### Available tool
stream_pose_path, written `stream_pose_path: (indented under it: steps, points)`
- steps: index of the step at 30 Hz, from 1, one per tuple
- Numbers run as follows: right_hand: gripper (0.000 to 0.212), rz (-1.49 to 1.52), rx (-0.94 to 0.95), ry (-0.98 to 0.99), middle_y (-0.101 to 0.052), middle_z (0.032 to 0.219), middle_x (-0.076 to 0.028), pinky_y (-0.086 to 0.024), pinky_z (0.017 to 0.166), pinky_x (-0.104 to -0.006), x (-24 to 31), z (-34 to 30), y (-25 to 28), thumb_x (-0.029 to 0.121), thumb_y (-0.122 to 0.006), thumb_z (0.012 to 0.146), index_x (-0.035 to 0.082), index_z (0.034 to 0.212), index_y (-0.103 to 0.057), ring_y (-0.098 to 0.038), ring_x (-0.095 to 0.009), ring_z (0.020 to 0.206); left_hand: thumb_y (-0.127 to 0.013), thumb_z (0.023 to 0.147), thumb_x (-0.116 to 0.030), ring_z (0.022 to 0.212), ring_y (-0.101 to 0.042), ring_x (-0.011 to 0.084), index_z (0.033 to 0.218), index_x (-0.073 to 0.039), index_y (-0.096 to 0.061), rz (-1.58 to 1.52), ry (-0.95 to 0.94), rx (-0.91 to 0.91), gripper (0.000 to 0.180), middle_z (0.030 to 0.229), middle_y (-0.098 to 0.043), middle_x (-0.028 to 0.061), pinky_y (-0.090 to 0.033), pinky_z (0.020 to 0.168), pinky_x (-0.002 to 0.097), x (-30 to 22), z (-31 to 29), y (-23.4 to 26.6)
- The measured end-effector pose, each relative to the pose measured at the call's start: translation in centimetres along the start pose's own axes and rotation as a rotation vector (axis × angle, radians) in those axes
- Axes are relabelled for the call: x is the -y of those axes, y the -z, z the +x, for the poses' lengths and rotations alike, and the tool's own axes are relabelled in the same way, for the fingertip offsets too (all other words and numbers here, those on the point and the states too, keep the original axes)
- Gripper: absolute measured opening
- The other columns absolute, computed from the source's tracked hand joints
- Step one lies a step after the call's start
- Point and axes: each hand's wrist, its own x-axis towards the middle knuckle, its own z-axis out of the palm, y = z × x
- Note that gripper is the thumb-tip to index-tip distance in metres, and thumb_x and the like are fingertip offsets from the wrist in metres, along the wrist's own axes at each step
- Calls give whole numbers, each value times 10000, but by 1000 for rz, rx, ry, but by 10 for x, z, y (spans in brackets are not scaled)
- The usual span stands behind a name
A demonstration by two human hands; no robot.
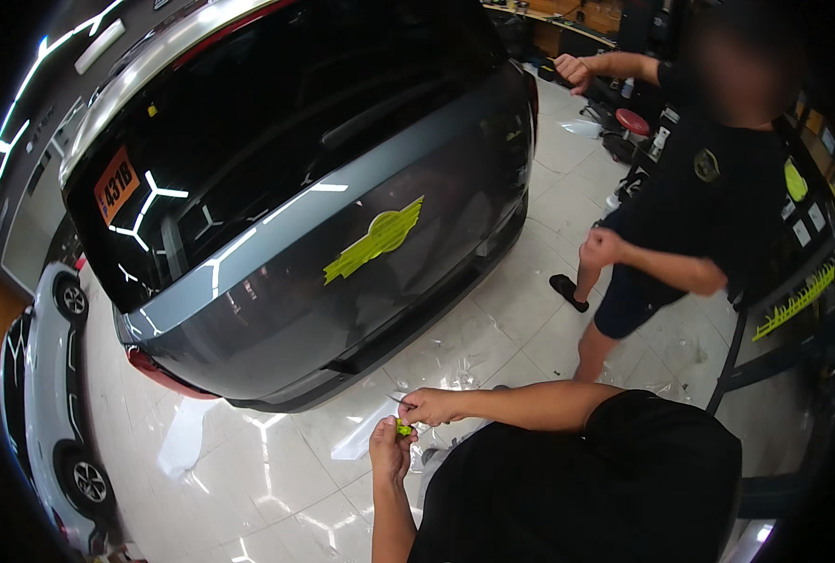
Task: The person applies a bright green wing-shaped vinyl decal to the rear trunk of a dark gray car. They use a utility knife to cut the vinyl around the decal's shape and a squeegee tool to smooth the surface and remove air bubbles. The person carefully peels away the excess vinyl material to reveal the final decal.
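Observation:
My left hand [391,452] is closed on a small crumpled piece of yellow-green tape [403,427], held up between the fingertips. Close beside it, my right hand [427,406] pinches a thin pointed blade [400,402], its tip sticking out to the left. The two hands almost meet in front of my body, over the tiled floor. Beyond them stands the dark grey rear of a car [277,310]. Strips of yellow-green tape [375,241] cover a winged shape on its tailgate.
A co-worker [718,178] in black stands to the right with both arms raised. White sheets [188,436] lie on the tiled floor [277,488]. Another car [56,375] is parked at the far left. Tape strips [793,302] hang from a rack at the right, and a red stool [631,121] stands behind.

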Motion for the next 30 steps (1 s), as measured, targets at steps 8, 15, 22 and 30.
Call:
stream_pose_path:
  steps: [8,15,22,30]
  points:
    - [323,-514,-377,164,-634,791,-136,-462,667,-352,-25,5,-45,342,-612,893,20,884,-594,-603,-227,733,-571,932,-85,802,-635,220,977,25,-530,188,85,40,125,931,-626,142,-546,692,324,-7,0,32]
    - [280,-678,-569,331,-601,860,-150,-481,719,-382,-42,-17,-68,285,-597,907,13,975,-604,-618,-297,822,-454,948,-24,861,-618,220,1119,10,-504,28,182,30,181,980,-610,135,-531,752,337,16,10,33]
    - [294,-832,-632,371,-569,987,-181,-483,743,-425,-35,-6,-92,236,-586,897,24,1102,-585,-592,-362,859,-404,1027,-223,800,-622,191,1178,22,-506,278,56,50,305,951,-607,115,-562,699,314,-6,-9,34]
    - [363,-551,-526,194,-545,847,-23,-453,611,-299,-65,6,-72,151,-622,896,31,1212,-489,-531,-130,726,-398,1035,-304,592,-590,137,1113,-11,-562,501,67,11,345,785,-628,87,-502,562,255,4,-30,61]
